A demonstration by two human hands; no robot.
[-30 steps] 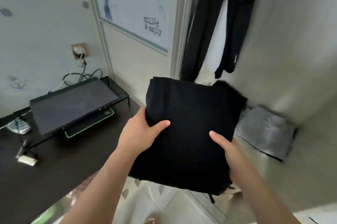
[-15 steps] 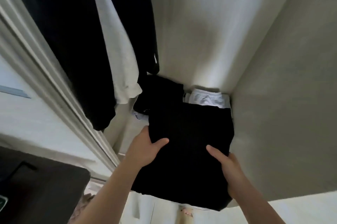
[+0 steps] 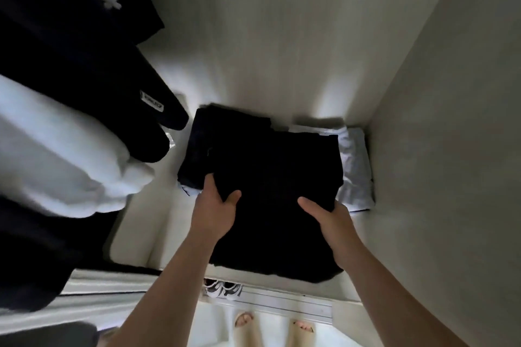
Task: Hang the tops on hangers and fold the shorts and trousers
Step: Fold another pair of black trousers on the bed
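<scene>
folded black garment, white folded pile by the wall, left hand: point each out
folded black garment [image 3: 270, 191], head view, middle of its top face
white folded pile [image 3: 355, 166], head view, uncovered part right of the garment
left hand [image 3: 214, 212], head view, back of the hand

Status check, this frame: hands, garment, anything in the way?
Left hand and right hand grip folded black garment, thumbs on top. Garment over closet shelf, covering part of black pile and white pile. Hanging black sleeve at left, not touching.
</scene>
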